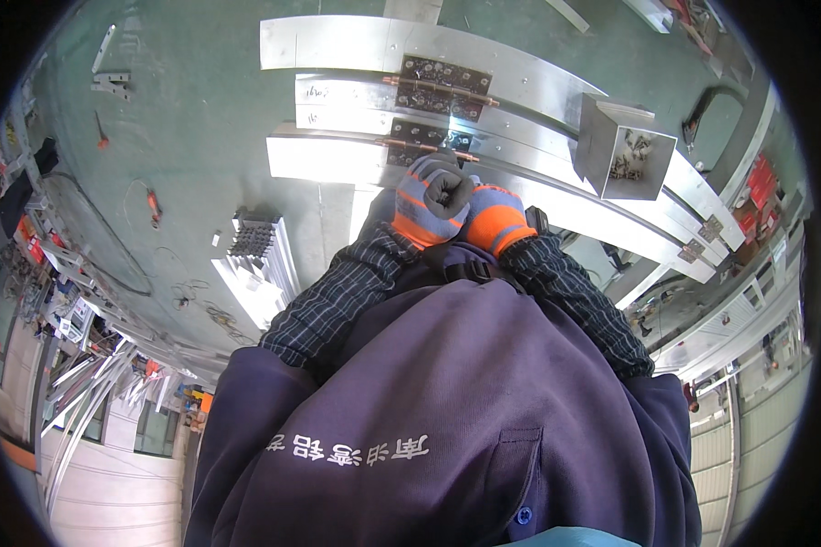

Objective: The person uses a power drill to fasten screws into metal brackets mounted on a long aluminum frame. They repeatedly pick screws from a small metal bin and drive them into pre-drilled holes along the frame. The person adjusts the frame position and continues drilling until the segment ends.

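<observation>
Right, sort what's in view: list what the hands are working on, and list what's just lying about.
In hand:
- left hand and right hand, both gloved, close together
- long metal bars, at whose edge the hands work
- dark joint plates with copper-coloured rods

Lying about:
- open metal box of small parts
- stack of metal profiles on the floor
- red-handled tool

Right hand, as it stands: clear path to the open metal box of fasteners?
Probably yes. The right hand sits by the left hand at the aluminium rails; the metal box stands open-topped to its right, nothing between.
</observation>
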The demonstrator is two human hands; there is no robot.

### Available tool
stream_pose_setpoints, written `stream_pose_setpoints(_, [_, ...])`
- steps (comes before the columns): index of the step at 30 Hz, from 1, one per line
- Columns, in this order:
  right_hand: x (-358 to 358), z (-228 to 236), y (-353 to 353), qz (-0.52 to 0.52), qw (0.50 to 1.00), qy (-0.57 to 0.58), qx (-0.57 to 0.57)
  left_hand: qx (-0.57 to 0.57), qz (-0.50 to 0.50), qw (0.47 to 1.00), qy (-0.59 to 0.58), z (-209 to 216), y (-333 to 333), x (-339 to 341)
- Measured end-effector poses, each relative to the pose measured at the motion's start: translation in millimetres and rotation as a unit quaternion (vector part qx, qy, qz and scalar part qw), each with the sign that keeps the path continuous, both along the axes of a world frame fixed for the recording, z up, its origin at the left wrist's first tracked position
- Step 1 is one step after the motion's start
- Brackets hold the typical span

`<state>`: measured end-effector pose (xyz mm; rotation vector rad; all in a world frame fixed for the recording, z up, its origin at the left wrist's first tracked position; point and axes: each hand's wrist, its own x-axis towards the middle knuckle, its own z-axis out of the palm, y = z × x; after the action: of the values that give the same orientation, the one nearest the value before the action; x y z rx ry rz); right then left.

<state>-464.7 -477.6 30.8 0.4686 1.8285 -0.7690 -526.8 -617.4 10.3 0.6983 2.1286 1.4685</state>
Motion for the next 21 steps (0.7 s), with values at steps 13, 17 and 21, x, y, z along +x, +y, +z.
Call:
stream_pose_setpoints(13, [-2.4, 2.1, 0.1, 0.003, 1.0, 0.011, -0.002, 0.012, -0.019, 1.0, 0.003, -1.3, -2.6, -4.9])
stream_pose_setpoints(17, [-2.5, 2.5, 1.7, 0.009, 1.0, 0.029, -0.004, 0.01, -0.029, 1.0, 0.002, -1.4, -2.5, -5.5])
stream_pose_setpoints(21, [-2.1, 3.0, 5.2, 0.02, 0.999, 0.025, 0.006, 0.012, -0.034, 0.999, -0.003, -1.3, -0.2, -5.6])
